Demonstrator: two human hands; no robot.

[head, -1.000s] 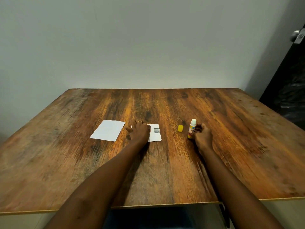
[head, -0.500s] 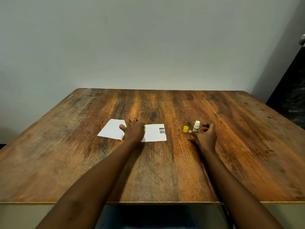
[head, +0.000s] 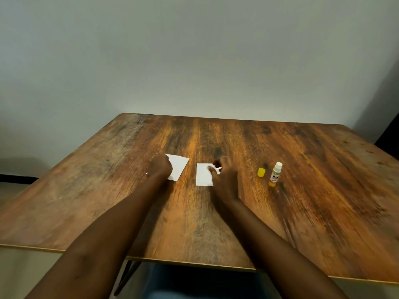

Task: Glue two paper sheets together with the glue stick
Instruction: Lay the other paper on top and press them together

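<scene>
My left hand [head: 160,167] pressed flat on 1 paper sheet [head: 178,170], my right hand [head: 224,180] pinched the other sheet [head: 204,176], leaving the uncapped glue stick [head: 274,174] and yellow cap [head: 261,172] farther right.

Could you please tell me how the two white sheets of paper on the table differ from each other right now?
The left sheet lies skewed to the table edge, while the right sheet lies nearly square to it. The left hand rests on the left sheet's near-left corner; the right hand covers the right sheet's right side, fingertips on it. Both are white, lie flat on the wooden table, and sit apart.
</scene>
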